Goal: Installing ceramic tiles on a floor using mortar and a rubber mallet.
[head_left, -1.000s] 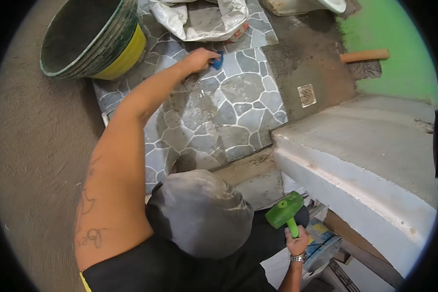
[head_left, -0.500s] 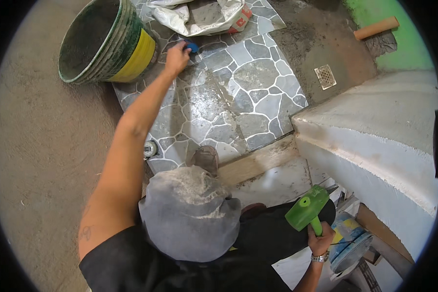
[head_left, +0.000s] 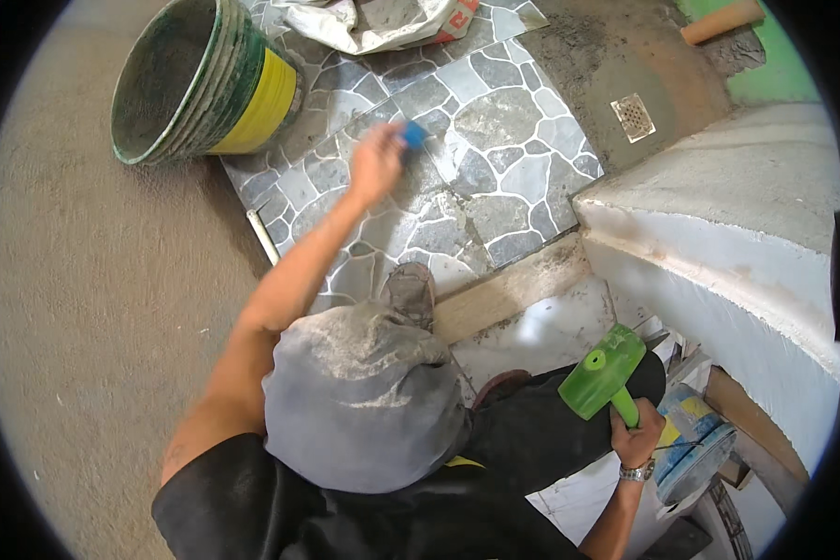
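Observation:
My left hand (head_left: pixel 375 164) reaches out over the grey stone-pattern floor tiles (head_left: pixel 495 140) and is closed on a small blue object (head_left: pixel 413 134), blurred by motion. My right hand (head_left: pixel 637 439) stays low at my right side, gripping the handle of a green rubber mallet (head_left: pixel 602 371) whose head points up and left. My bent knee in grey dusty cloth (head_left: pixel 359 397) and my shoe (head_left: pixel 409 291) rest at the near edge of the tiles.
A green and yellow stack of buckets (head_left: pixel 205 84) stands at the tiles' far left corner. A crumpled cement sack (head_left: pixel 383 21) lies at the back. Grey mortar bed with a square floor drain (head_left: pixel 633 116) is at the right. A white raised step (head_left: pixel 719 252) borders the right side.
My left hand with the blue object has drawn back toward me across the tiles. The mallet in my right hand has stayed at my side. The view has shifted slightly.

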Motion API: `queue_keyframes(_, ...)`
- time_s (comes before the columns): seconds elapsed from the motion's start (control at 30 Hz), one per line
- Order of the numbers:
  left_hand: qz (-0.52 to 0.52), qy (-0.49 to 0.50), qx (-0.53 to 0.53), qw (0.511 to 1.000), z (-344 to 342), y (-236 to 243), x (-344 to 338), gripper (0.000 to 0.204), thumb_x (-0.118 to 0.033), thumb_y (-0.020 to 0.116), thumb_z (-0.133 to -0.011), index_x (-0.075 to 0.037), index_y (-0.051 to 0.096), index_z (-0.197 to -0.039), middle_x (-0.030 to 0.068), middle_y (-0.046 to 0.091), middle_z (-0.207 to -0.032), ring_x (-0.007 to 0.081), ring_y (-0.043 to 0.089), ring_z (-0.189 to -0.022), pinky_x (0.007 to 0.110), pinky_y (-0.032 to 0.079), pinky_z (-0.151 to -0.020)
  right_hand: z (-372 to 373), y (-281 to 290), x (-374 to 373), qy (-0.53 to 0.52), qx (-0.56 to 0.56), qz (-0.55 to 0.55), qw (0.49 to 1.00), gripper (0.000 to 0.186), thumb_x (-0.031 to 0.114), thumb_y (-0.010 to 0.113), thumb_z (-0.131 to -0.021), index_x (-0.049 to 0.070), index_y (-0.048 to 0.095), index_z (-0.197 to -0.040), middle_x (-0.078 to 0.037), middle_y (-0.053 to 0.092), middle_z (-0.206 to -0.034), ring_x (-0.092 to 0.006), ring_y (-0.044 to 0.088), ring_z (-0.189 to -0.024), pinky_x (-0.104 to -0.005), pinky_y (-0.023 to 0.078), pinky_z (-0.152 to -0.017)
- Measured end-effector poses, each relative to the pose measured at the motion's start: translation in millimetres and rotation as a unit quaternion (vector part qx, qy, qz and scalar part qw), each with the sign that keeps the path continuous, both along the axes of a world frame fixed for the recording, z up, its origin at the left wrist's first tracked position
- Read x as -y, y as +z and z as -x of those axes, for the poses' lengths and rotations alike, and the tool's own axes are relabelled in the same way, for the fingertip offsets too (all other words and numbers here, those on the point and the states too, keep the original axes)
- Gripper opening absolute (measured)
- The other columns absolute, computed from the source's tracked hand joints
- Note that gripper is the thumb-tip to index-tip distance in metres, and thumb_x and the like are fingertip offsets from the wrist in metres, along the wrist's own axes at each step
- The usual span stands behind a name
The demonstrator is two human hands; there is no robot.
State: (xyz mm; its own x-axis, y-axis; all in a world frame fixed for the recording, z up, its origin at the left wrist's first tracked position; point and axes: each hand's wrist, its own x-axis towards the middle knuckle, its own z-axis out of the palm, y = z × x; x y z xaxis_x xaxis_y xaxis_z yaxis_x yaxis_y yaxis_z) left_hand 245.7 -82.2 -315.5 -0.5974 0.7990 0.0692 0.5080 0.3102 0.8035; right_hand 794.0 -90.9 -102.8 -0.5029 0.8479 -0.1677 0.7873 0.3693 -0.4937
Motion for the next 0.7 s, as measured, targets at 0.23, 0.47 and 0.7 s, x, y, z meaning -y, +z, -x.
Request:
queue_keyframes(0.23, 0.108, 0.284, -0.173, 0.937, 141, -43, 41, 0.023, -0.018, 0.058, -0.092, 0.001, 0.061, -0.105, 0.0274, 0.067, -0.099, 0.0447, 0.064, -0.097, 0.051, 0.048, -0.085, -4, 2, 3, -0.022, 0.019, 0.017, 0.999, 0.018, 0.011, 0.074, -0.076, 0.002, 0.058, -0.071, -0.015, 0.059, -0.066, -0.0354, 0.059, -0.058, -0.0411, 0.045, -0.054)
queue_keyframes(0.47, -0.006, 0.341, -0.091, 0.936, 71, -43, 44, 0.023, -0.014, 0.064, -0.09, 0.003, 0.062, -0.106, 0.023, 0.069, -0.098, 0.0385, 0.065, -0.088, 0.044, 0.049, -0.083, 0, 10, 6, -0.021, 0.036, 0.005, 0.999, 0.018, 0.011, 0.073, -0.076, 0.002, 0.058, -0.072, -0.016, 0.058, -0.065, -0.0358, 0.058, -0.057, -0.0408, 0.044, -0.053)
queue_keyframes(0.7, 0.035, 0.322, -0.129, 0.937, 125, -68, 20, 0.021, -0.014, 0.063, -0.088, 0.001, 0.065, -0.102, 0.0223, 0.07, -0.097, 0.0386, 0.067, -0.093, 0.044, 0.049, -0.084, -10, 1, 9, -0.033, 0.053, 0.005, 0.998, 0.02, 0.014, 0.074, -0.077, 0.004, 0.057, -0.072, -0.016, 0.056, -0.064, -0.0374, 0.057, -0.057, -0.0426, 0.043, -0.052)
